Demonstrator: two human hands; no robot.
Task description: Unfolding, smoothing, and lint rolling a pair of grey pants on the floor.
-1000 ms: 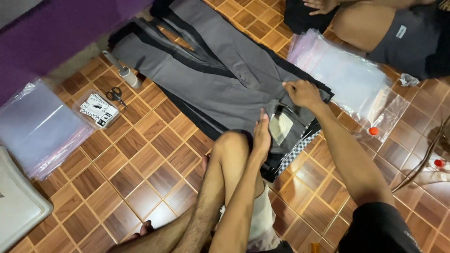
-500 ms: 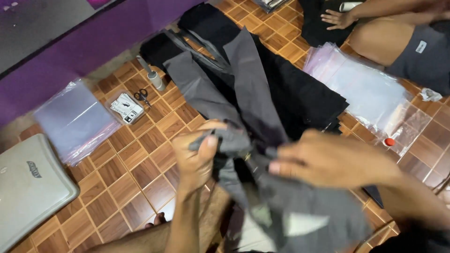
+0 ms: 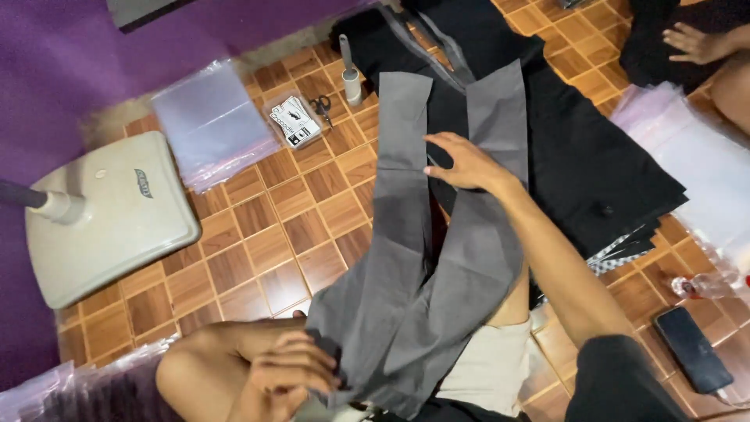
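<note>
A pair of grey fabric trousers [image 3: 437, 258] was spread lengthwise over the person's lap and onto the brown patterned floor tiles [image 3: 258, 234], its two legs pointing away and parted by a narrow gap. The waist end was gathered at the near edge, where the left hand [image 3: 293, 375] gripped it, fingers curled tight around a bunched fold of cloth. The right hand [image 3: 467, 162] was laid flat across the gap between the legs, fingers spread and pressed on the right-hand leg.

The step in hand was judged to be the smoothing and aligning of the legs. It would be done well if the waist were kept taut by the left hand while the cloth was swept outward by the flat palm, so that creases were driven toward the hems and not trapped. The two legs would best be brought edge to edge before any fold was made.

Beneath the far ends of the legs a stack of black folded garments [image 3: 594, 164] was lying, and care was called for lest its top layer be dragged. To the left, clear plastic bags [image 3: 211, 125], a small pair of scissors [image 3: 320, 108], a white lint roller [image 3: 350, 72] and the cream base of a standing fan [image 3: 109, 215] were set well apart. Another person's hand [image 3: 695, 43] was seen at the far right.
</note>
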